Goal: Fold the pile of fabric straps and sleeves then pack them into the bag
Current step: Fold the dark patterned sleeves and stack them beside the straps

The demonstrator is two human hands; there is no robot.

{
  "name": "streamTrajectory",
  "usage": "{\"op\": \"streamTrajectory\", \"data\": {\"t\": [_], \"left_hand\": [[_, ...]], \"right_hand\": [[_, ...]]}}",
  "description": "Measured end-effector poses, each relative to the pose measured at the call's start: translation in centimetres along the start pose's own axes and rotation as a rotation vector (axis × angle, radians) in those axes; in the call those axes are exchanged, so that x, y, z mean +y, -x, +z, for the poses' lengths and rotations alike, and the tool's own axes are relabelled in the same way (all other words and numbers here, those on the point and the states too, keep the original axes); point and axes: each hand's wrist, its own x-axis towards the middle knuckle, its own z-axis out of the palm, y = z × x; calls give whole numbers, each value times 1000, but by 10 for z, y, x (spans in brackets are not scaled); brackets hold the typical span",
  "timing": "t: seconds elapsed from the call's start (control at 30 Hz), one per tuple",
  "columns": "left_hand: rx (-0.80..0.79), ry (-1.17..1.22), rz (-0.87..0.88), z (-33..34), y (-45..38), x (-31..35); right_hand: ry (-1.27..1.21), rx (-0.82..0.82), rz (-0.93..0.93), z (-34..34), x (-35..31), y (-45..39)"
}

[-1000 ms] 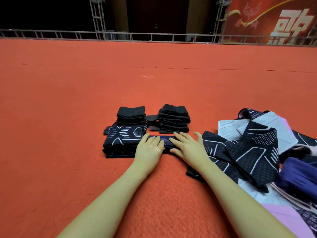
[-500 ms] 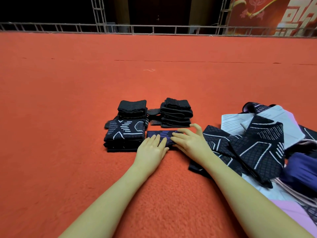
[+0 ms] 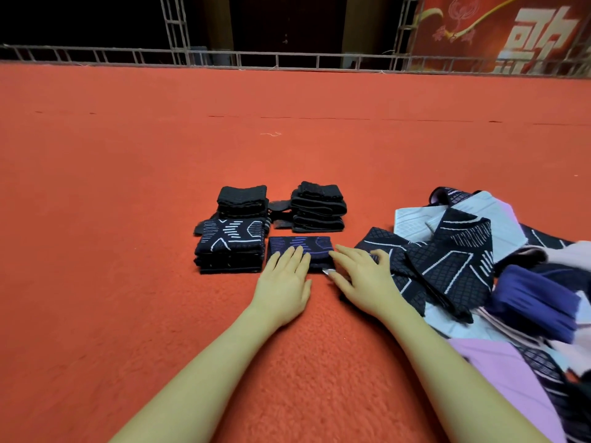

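Your left hand (image 3: pixel 285 280) lies flat with straight fingers pressing on the near edge of a folded sleeve with purple lines (image 3: pixel 300 247), gripping nothing. Your right hand (image 3: pixel 363 279) rests beside it, fingers straight and spread, fingertips touching that sleeve's right edge, also holding nothing.

Everything lies on the red carpet floor (image 3: pixel 128 251). Biggest of the fabric is the unfolded pile (image 3: pixel 479 276) to your right: black sleeves with white line patterns, pale grey-white pieces, a purple-blue piece and pink fabric, all overlapping loosely; your right forearm lies just beside its near left edge.

Left of the purple-lined sleeve, just beside it, sits a stack of folded black sleeves with white lines (image 3: pixel 231 247), edges squared. Behind that stack is a smaller stack of plain black folded pieces (image 3: pixel 243 201), and to its right, behind the purple-lined sleeve, another stack of plain black folded straps (image 3: pixel 318 207). A small dark scrap (image 3: pixel 279 206) lies between the two rear stacks.

Far back, a metal railing (image 3: pixel 287 59) edges the carpet, with a red banner (image 3: pixel 511 30) at upper right. You cannot see a bag.
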Motion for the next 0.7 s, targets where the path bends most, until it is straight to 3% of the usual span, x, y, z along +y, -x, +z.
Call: {"op": "streamTrajectory", "data": {"t": [0.1, 0.2, 0.3, 0.43, 0.57, 0.7], "left_hand": [[11, 127, 18, -2, 11, 16], [-60, 253, 83, -13, 18, 36], [7, 283, 120, -16, 25, 57], [-44, 272, 77, -9, 29, 71], [-41, 273, 56, -11, 34, 74], [133, 391, 70, -17, 35, 71]], "right_hand": [[68, 108, -5, -15, 5, 24], [145, 78, 13, -29, 10, 44], [234, 43, 27, -36, 17, 60], [280, 67, 20, -30, 21, 72], [265, 218, 25, -25, 17, 73], [105, 400, 69, -36, 7, 74]]}}
